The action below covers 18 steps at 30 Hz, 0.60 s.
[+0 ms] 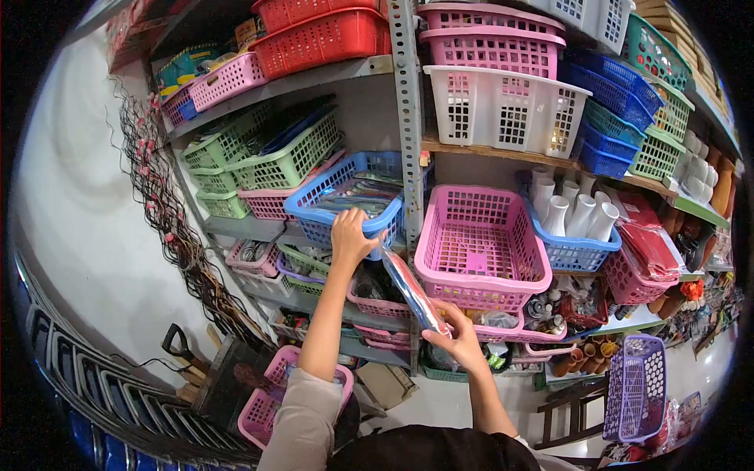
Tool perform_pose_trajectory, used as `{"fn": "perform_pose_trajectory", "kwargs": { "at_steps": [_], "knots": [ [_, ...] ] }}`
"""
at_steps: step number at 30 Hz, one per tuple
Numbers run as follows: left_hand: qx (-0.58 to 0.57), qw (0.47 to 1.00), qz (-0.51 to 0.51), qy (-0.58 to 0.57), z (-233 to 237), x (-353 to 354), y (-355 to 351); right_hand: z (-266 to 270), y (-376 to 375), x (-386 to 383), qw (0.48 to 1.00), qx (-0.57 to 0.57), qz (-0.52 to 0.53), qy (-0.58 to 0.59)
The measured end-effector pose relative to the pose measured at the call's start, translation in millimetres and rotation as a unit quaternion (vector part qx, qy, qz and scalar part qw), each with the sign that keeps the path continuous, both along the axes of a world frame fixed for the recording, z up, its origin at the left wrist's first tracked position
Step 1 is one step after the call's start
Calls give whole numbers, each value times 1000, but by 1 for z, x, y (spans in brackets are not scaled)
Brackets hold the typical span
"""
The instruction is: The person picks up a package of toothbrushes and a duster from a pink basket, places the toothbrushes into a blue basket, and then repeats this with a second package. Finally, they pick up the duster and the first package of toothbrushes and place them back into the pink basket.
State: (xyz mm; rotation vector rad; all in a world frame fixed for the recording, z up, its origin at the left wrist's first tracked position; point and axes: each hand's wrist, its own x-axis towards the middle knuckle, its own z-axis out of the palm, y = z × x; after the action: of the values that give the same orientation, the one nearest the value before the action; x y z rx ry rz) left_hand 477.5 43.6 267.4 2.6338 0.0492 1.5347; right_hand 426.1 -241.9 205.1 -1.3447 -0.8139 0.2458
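Note:
My left hand (pixel 353 237) is at the front rim of a blue basket (pixel 318 228) on the shelf, its fingers closed over the edge. Inside that basket lie several flat plastic-wrapped packets (pixel 365 192). Lower and to the right, my right hand (pixel 457 337) grips the lower end of a long, slim plastic-wrapped packet (pixel 408 284) with blue, white and red colours. The packet slants, its upper end close to my left hand. Just right of it is a large pink basket (pixel 479 228) with bare mesh showing inside.
White vases (pixel 581 213) stand in another blue basket at the right. Green baskets (pixel 290 161) are on the left shelf, and a metal post (pixel 408 118) divides the shelving. A pink basket (pixel 255 400) sits low by my left arm; a purple basket (pixel 636 385) is at the lower right.

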Motion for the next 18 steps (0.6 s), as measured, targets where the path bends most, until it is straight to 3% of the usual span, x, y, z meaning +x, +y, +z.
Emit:
{"fn": "perform_pose_trajectory", "kwargs": {
  "at_steps": [4,12,18],
  "knots": [
    [11,999,3,-46,-12,-23,5,3,-3,-4,999,12,22,48],
    [32,990,58,-128,-59,-98,-17,12,6,-5,999,18,46,23],
    [19,990,79,-117,-95,-153,-29,24,28,12,999,4,45,-4]
  ]
}}
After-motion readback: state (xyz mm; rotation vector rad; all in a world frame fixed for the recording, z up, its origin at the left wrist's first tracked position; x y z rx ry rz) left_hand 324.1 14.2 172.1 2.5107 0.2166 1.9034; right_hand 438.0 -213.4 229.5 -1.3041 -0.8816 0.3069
